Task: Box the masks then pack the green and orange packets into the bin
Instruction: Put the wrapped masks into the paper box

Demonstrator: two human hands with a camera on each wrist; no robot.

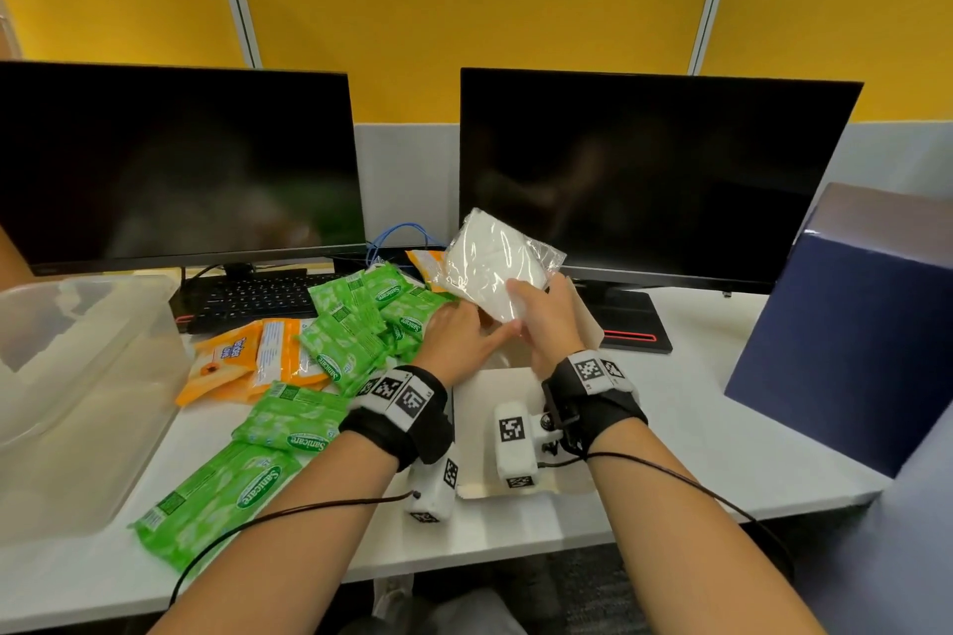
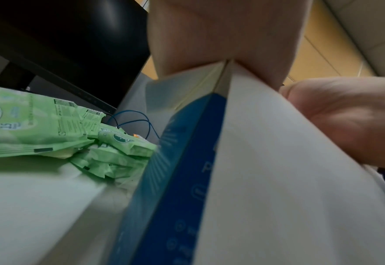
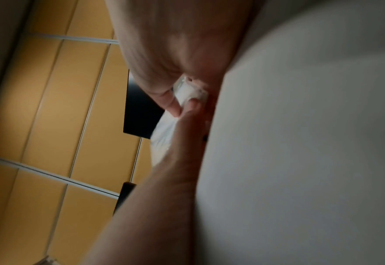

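Note:
My right hand (image 1: 546, 320) pinches a white mask in a clear wrapper (image 1: 490, 263) and holds it tilted above the open end of a white mask box (image 1: 479, 397) with a blue side (image 2: 182, 161). In the right wrist view the thumb and fingers (image 3: 175, 107) press on the wrapper (image 3: 190, 93). My left hand (image 1: 464, 335) lies at the box mouth with fingers fairly straight, its palm (image 2: 345, 122) against the box's white face (image 2: 277, 179). One box flap (image 1: 588, 325) stands up behind my right hand. Green packets (image 1: 335, 351) and orange packets (image 1: 242, 361) lie heaped to the left.
A clear plastic bin (image 1: 77, 351) stands at the desk's left edge. Two dark monitors (image 1: 644, 170) and a keyboard (image 1: 258, 297) fill the back. A tall dark blue box (image 1: 851, 325) stands at the right. More green packets (image 1: 216, 505) lie near the front edge.

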